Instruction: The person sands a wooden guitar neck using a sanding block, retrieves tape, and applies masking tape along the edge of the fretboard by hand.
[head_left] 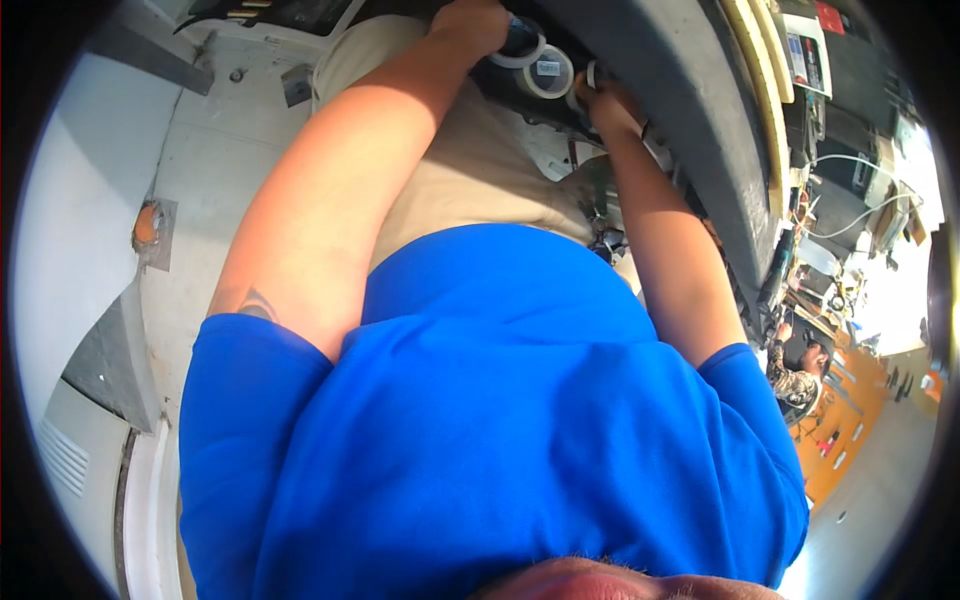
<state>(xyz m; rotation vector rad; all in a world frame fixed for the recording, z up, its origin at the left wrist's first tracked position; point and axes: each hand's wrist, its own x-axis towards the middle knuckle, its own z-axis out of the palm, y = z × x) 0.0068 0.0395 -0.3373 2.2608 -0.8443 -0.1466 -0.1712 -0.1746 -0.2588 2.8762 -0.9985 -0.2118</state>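
Up at the top edge, my left hand [472, 24] reaches into a dark recess, its fingers mostly hidden. Right beside it is a roll of tape [538, 52] with a pale rim; whether the hand grips it I cannot tell. A second roll of tape [548, 84] with a printed label inside its core lies between my hands. Farther right, my right hand [612, 106] is curled with its fingertips at the edge of another pale roll [574, 98], partly covered by the fingers.
A thick dark grey panel [700, 110] runs close along my right arm. To the left are a white floor [230, 150] and a panel. Shelves with tools and cables fill the right, where another person [800, 375] is near an orange pegboard [850, 430].
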